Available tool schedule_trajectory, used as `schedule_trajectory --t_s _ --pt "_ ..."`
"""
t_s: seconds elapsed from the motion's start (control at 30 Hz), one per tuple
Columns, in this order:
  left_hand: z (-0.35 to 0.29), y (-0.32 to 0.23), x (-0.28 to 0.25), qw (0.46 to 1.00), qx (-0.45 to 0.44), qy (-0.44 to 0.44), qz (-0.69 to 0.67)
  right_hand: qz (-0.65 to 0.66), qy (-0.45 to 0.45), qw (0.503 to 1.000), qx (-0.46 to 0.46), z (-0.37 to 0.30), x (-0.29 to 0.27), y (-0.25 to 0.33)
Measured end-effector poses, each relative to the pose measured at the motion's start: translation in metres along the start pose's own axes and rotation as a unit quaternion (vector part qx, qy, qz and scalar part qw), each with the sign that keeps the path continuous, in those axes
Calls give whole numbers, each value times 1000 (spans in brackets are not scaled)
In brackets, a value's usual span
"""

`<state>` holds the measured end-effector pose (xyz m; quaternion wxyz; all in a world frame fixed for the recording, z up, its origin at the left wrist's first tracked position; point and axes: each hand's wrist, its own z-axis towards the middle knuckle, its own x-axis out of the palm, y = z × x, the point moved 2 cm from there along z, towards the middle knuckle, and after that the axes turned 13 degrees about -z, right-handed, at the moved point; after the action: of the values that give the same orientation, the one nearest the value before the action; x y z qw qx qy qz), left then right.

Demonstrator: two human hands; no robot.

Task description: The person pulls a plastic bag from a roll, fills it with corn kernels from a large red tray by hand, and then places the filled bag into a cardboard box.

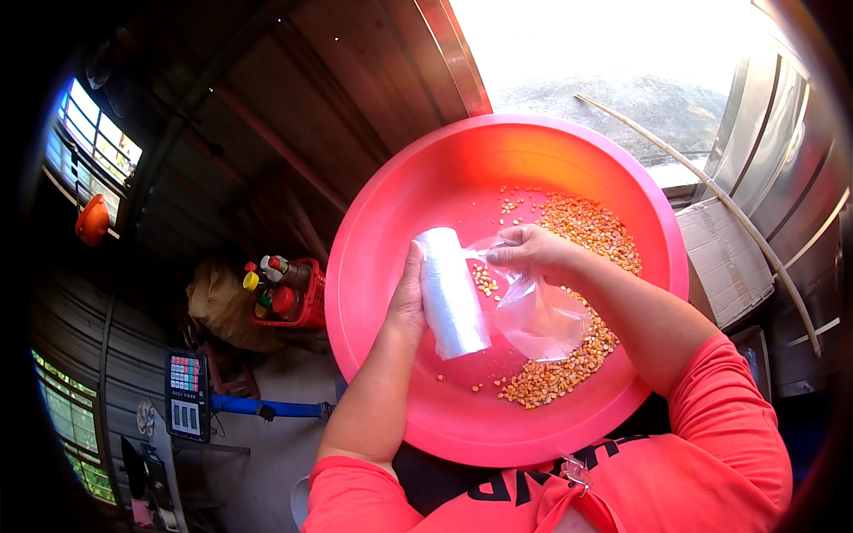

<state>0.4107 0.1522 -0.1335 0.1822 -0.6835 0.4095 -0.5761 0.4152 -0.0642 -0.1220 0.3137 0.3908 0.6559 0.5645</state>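
Plastic roll [455, 298]: I am seeing it leaning, its far end tipping left, above the middle of the pink basin [378, 209].
Left grip [409, 291]: I am holding the roll with it, wrapping it from the left.
Right grip [531, 250]: I am pinching film between thumb and fingers, just right of the roll.
Clear bag [549, 322]: hanging loosely below my right grip, above the corn.
Corn kernels [555, 380]: lying mostly along the basin's right side, a few scattering toward the middle.
Left surroundings: a red basket [314, 298] is holding bottles [286, 300]; nearer, a keypad panel [187, 395] is facing up.
Right surroundings: cardboard [727, 262] is lying beside the basin.
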Motion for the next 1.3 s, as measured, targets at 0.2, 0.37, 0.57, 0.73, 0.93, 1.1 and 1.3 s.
schedule_trajectory --t_s 0.2,0.37,0.57,0.73,0.93,1.1,1.3 --pt "-6 0 9 1000 2 8 21 -270 -38 961 -47 0 -1 6" --pt "-10 3 15 999 -13 34 25 -406 -141 899 -83 4 1 1" --pt "-13 4 18 999 -21 41 -7 -435 -161 882 -87 6 7 0" --pt "-21 -11 27 995 -21 84 -55 -480 -170 858 -70 10 2 -15" --pt "-9 -15 9 998 60 -23 18 -396 -114 908 -76 8 4 -8" --pt "-11 -30 -1 994 80 -44 55 -348 -88 931 -67 4 0 -4" --pt "14 -44 -41 982 166 -57 -67 -241 -22 970 -25 -4 -2 4"
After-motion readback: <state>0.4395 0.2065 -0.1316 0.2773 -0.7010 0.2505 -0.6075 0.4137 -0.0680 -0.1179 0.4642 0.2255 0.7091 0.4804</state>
